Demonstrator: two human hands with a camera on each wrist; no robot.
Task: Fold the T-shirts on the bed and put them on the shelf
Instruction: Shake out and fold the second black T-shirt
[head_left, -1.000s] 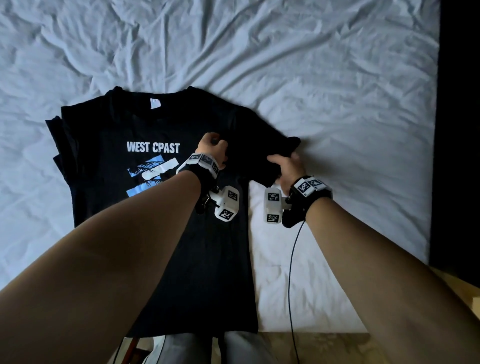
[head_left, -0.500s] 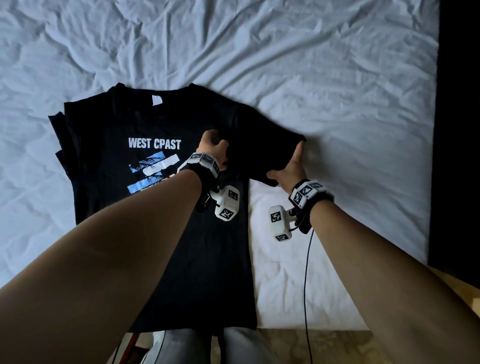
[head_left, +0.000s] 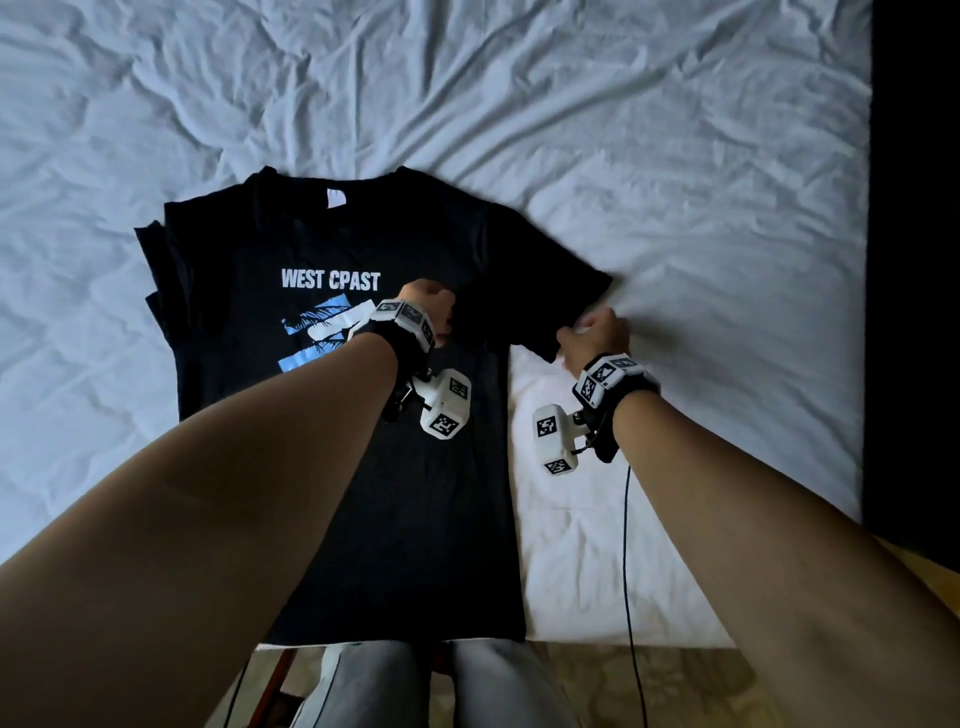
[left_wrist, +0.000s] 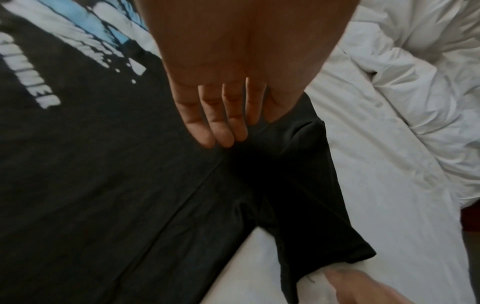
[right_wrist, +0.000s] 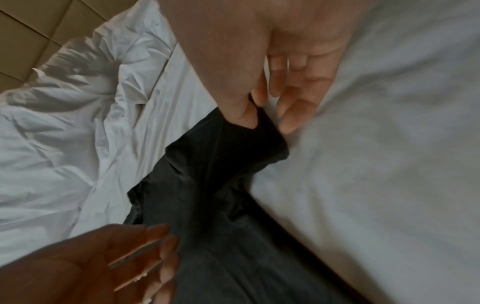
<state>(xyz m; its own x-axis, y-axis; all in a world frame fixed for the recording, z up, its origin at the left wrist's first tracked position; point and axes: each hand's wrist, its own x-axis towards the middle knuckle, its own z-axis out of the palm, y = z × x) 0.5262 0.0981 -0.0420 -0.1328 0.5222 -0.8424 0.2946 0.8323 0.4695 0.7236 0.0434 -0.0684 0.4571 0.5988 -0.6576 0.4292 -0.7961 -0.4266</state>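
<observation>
A black T-shirt (head_left: 447, 519) printed "WEST CPAST" lies face up on the white bed (head_left: 675, 182), its hem at the near edge. My left hand (head_left: 428, 306) rests on its chest beside the right armpit; the left wrist view shows its straight fingers (left_wrist: 221, 123) pressing the cloth (left_wrist: 103, 185). My right hand (head_left: 595, 332) is at the end of the right sleeve (head_left: 545, 291). In the right wrist view its thumb and forefinger (right_wrist: 255, 109) pinch the sleeve hem (right_wrist: 221, 154), stretched away from the body.
More dark cloth (head_left: 150, 249) sticks out under the shirt's left side. A crumpled white duvet (left_wrist: 415, 82) lies further up the bed by a tan padded headboard (right_wrist: 39, 30). A dark strip (head_left: 914, 260) runs along the bed's right edge. Patterned floor (head_left: 675, 686) and my legs are at the near edge.
My right hand has drawn the sleeve out to the right, and it now lies flatter and wider. The left hand has stayed pressed on the chest.
</observation>
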